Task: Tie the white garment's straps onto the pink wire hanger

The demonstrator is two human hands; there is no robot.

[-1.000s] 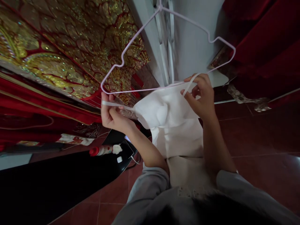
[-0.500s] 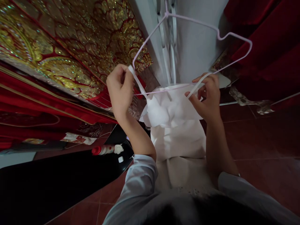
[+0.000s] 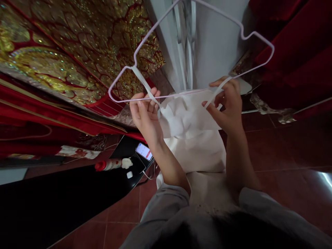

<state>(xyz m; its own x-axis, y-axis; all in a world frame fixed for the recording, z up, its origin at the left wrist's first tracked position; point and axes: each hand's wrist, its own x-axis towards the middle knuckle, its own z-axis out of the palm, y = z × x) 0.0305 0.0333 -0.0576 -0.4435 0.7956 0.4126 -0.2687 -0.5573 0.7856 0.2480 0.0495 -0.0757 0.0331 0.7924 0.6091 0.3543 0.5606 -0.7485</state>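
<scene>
A pink wire hanger (image 3: 223, 13) spans the upper middle. One white strap (image 3: 142, 80) loops over its left notch and runs down to a white garment (image 3: 194, 114) hanging below. My left hand (image 3: 147, 117) is beside that strap at the hanger's bottom bar, fingers apart and gripping nothing. My right hand (image 3: 225, 103) pinches the other white strap (image 3: 217, 92) between thumb and fingers, close to the right part of the bottom bar.
Red and gold sequined garments (image 3: 103, 41) hang at left, dark red cloth (image 3: 298, 52) at right. On a black table (image 3: 64, 200) stand a red-capped bottle (image 3: 109, 165), a lit phone (image 3: 144, 151) and a small white case (image 3: 129, 174).
My left hand has let go of the left strap, which now sits over the hanger's notch, and has moved down and right. The hanger's left end shows clear of the hand.
</scene>
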